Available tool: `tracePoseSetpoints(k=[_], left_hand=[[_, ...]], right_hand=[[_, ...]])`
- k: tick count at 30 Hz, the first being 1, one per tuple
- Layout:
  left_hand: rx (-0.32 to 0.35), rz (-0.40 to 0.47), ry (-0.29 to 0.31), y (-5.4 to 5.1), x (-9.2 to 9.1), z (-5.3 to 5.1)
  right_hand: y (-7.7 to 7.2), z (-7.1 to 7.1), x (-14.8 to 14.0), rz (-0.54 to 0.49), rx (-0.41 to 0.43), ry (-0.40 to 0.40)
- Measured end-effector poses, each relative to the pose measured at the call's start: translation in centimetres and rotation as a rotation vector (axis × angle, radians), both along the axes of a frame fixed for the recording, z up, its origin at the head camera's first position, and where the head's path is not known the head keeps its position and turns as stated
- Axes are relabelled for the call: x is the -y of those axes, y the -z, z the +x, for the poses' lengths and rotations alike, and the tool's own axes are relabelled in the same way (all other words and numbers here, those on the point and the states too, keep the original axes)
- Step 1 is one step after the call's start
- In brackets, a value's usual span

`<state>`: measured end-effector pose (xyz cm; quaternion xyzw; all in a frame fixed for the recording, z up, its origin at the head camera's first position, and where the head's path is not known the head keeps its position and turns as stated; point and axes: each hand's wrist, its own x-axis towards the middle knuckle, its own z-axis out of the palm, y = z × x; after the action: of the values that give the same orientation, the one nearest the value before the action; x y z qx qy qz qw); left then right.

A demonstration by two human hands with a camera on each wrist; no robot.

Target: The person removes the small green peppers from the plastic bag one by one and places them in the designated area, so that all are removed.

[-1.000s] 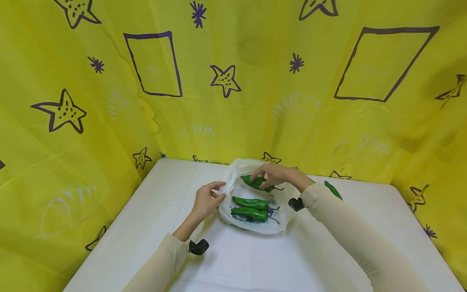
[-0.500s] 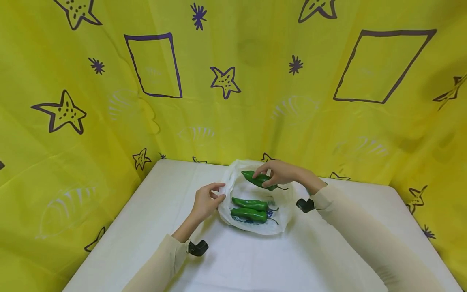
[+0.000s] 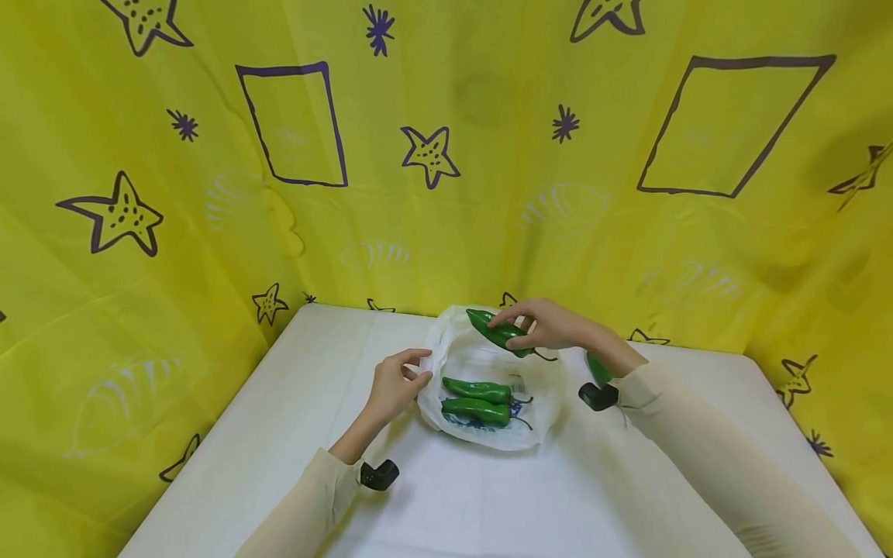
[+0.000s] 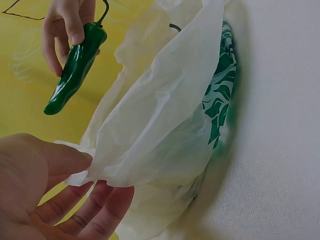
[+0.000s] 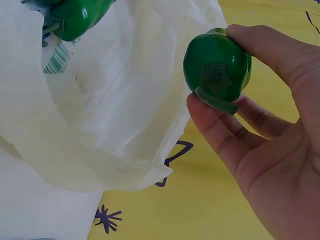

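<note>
A long green pepper (image 3: 498, 333) is pinched between thumb and fingers of my right hand (image 3: 551, 324), raised above the far side of a white plastic bag (image 3: 456, 325). In the right wrist view the pepper (image 5: 215, 70) shows its stem end, apart from the bag. My left hand (image 3: 393, 384) pinches the bag's left rim; the left wrist view shows thumb and fingers on the thin plastic (image 4: 145, 115). Two more green peppers, one nearer (image 3: 477, 411) and one farther (image 3: 477, 390), lie side by side inside the bag.
Another green pepper (image 3: 598, 367) lies on the white table (image 3: 446, 504) to the right, partly hidden by my right wrist. A yellow curtain (image 3: 488, 225) with drawn stars stands along the back and sides. A black wrist camera (image 3: 598, 397) sits on the right cuff.
The right hand has lifted its pepper up from inside the bag and shifted a little to the right. My left hand and the two lying peppers have stayed in place.
</note>
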<state>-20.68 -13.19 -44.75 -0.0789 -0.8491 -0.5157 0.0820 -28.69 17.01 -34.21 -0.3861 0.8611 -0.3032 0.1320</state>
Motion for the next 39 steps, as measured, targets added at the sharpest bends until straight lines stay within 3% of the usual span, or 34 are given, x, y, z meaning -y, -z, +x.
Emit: tracePoseSetpoints(k=[18, 28, 39], left_hand=[[0.0, -0.001, -0.001, -0.1, -0.2, 0.0], [0.004, -0.004, -0.006, -0.1, -0.4, 0.0], [0.004, -0.022, -0.018, 0.0, -0.5, -0.1]], right_hand=[[0.9, 0.8, -3.4, -0.086, -0.04, 0.081], [1.4, 1.1, -6.1, -0.089, -0.049, 0.151], [1.8, 2.4, -9.8, -0.082, -0.059, 0.241]])
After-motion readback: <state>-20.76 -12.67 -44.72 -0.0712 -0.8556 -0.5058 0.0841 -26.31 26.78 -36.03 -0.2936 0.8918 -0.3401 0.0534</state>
